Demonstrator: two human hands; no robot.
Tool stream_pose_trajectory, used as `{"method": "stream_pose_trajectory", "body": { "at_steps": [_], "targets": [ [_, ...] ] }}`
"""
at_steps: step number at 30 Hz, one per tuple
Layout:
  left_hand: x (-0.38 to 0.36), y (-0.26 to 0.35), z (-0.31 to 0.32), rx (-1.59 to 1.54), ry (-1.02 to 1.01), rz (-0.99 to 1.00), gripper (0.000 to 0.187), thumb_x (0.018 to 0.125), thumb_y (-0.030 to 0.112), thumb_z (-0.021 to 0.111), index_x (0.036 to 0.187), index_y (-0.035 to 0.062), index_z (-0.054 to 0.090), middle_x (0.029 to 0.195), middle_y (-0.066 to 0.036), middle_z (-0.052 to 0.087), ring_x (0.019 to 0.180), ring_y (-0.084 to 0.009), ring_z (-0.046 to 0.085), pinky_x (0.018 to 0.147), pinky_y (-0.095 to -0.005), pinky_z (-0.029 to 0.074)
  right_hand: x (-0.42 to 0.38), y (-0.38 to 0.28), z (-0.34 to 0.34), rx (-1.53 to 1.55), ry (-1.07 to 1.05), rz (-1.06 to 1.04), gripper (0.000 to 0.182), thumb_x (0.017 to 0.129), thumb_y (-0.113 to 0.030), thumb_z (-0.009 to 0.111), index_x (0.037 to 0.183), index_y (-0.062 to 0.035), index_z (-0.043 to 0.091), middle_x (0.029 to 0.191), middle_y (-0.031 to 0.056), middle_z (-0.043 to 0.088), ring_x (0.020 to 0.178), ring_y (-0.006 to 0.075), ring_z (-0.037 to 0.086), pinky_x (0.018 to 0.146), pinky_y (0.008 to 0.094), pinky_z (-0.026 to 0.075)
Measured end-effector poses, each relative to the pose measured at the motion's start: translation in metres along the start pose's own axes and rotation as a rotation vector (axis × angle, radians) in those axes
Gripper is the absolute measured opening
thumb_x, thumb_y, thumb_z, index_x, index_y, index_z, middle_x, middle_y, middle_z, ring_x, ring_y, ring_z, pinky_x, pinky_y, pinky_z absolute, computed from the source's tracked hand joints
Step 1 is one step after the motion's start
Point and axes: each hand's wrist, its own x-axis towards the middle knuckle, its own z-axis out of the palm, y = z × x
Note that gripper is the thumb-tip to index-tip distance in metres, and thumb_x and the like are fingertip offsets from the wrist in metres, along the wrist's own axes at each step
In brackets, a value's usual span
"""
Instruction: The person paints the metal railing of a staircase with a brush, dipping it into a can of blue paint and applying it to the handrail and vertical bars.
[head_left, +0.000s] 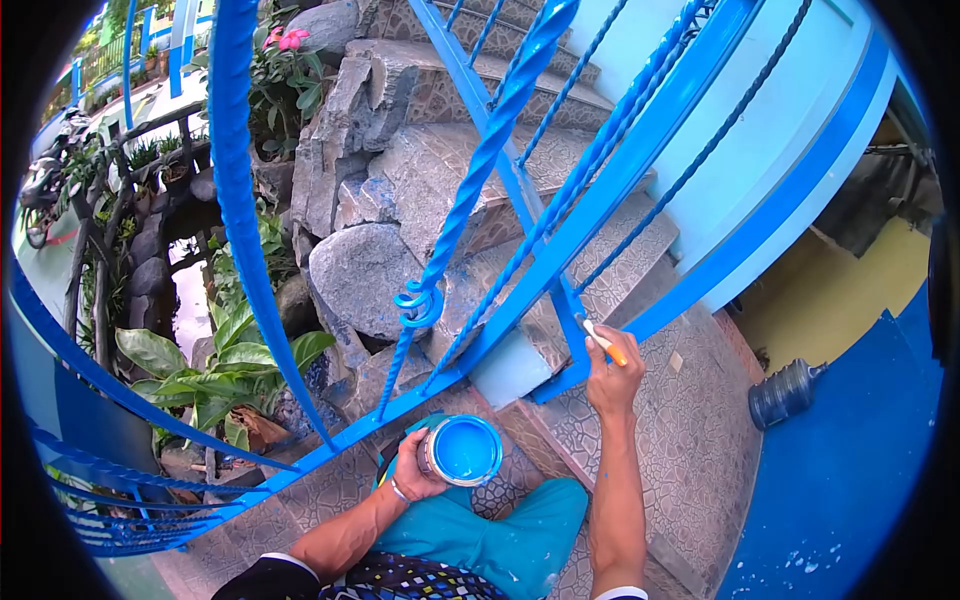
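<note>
My left hand (415,473) is wrapped round the side of an open paint can (466,451) with bright blue paint inside, held above my lap. In my right hand (614,384) is a paintbrush (606,346) with an orange and white handle. The brush's head end lies against or very close to a flat blue bar of the metal stair railing (572,322); its bristles are too small to make out. Twisted blue balusters (500,140) rise in front of me, one with a curled ring near its foot.
Stone-patterned steps (560,160) climb behind the railing, beside rough rocks (365,280) and leafy plants (225,370). At right are a pale blue wall (780,130), a large dark water bottle (785,395) on its side and a paint-spotted blue surface (850,450).
</note>
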Motion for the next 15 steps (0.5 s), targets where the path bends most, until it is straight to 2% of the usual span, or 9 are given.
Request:
{"method": "stream_pose_trajectory", "body": {
  "at_steps": [3, 4, 7, 11, 14, 15],
  "targets": [
    [0.002, 0.0, -0.003, -0.001, -0.009, -0.021, 0.064, 0.098, 0.055, 0.057, 0.143, 0.011, 0.068, 0.146, -0.014, 0.068, 0.136, -0.0377, 0.062, 0.119, -0.0603, 0.043, -0.009, 0.012, 0.005, -0.029, -0.003, -0.068, 0.018, 0.091, -0.002, 0.079, 0.109, -0.0034, 0.076, 0.108, 0.0135, 0.079, 0.1, 0.0348, 0.072, 0.09, 0.0443, 0.057],
    [0.001, -0.001, -0.004, -0.003, -0.017, -0.017, 0.064, 0.097, 0.055, 0.057, 0.143, 0.0108, 0.068, 0.146, -0.014, 0.068, 0.136, -0.0378, 0.062, 0.119, -0.0602, 0.043, -0.015, 0.013, 0.004, -0.032, -0.014, -0.082, 0.02, 0.09, -0.001, 0.08, 0.109, -0.0025, 0.078, 0.11, 0.0139, 0.079, 0.101, 0.0319, 0.073, 0.089, 0.0418, 0.057],
    [0.002, 0.001, -0.004, 0.012, -0.018, 0.014, 0.064, 0.097, 0.055, 0.057, 0.143, 0.0113, 0.067, 0.148, -0.014, 0.067, 0.136, -0.0381, 0.062, 0.12, -0.061, 0.043, -0.03, 0.01, 0.002, 0.027, 0.054, -0.013, 0.02, 0.09, 0.0, 0.079, 0.11, -0.0025, 0.077, 0.111, 0.0144, 0.079, 0.104, 0.0337, 0.072, 0.092, 0.0437, 0.057],
    [0.002, -0.002, -0.003, 0.018, 0.016, 0.016, 0.063, 0.097, 0.055, 0.057, 0.143, 0.0134, 0.068, 0.149, -0.015, 0.066, 0.138, -0.0387, 0.06, 0.12, -0.0633, 0.042, -0.049, 0.013, 0.002, -0.059, 0.043, -0.1, 0.024, 0.086, 0.002, 0.08, 0.11, -0.0026, 0.076, 0.113, 0.0147, 0.078, 0.104, 0.0368, 0.071, 0.093, 0.0463, 0.057],
    [0.001, -0.001, 0.0, 0.021, 0.001, 0.008, 0.063, 0.097, 0.056, 0.056, 0.144, 0.0146, 0.067, 0.15, -0.015, 0.064, 0.14, -0.0396, 0.058, 0.119, -0.0649, 0.042, -0.068, 0.013, 0.0, -0.085, 0.08, -0.144, 0.029, 0.085, 0.003, 0.08, 0.112, -0.0033, 0.075, 0.111, 0.0137, 0.077, 0.104, 0.036, 0.071, 0.091, 0.0458, 0.058],
    [0.003, 0.0, -0.004, 0.024, 0.0, 0.006, 0.066, 0.098, 0.058, 0.053, 0.148, 0.0157, 0.063, 0.154, -0.016, 0.061, 0.141, -0.0418, 0.057, 0.115, -0.0679, 0.043, -0.075, 0.012, -0.001, -0.095, 0.093, -0.141, 0.029, 0.085, 0.003, 0.08, 0.113, -0.0036, 0.075, 0.11, 0.0136, 0.077, 0.104, 0.0359, 0.071, 0.091, 0.0458, 0.058]
  ]
}}
